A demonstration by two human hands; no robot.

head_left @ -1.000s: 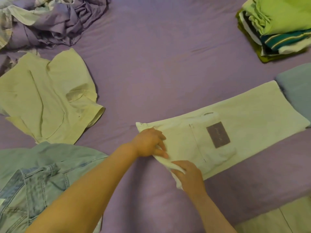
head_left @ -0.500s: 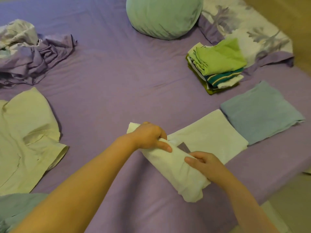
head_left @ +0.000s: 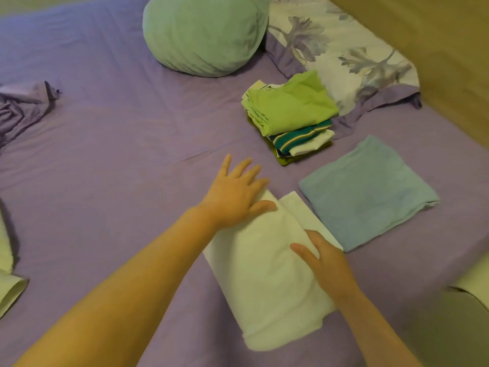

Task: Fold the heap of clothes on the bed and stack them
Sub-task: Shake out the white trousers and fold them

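A pale cream garment (head_left: 264, 282) lies folded over on itself on the purple bed sheet (head_left: 119, 160), in front of me. My left hand (head_left: 235, 194) rests on its far end with fingers spread flat. Flat on its right edge lies my right hand (head_left: 325, 263), its thumb pointing left. A stack of folded clothes (head_left: 291, 115) with a bright green top piece sits further back. One folded light blue garment (head_left: 367, 192) lies to the right of the cream one.
A round green pillow (head_left: 203, 33) and a floral pillow (head_left: 344, 51) lie at the head of the bed. Crumpled purple cloth (head_left: 23, 107) is at the left. A yellowish shirt (head_left: 8, 284) shows at the left edge. The bed's edge runs along the right.
The cream garment's near half has been folded over onto its far half. Both hands let go of the cloth and now lie flat on it. My view tilted up.
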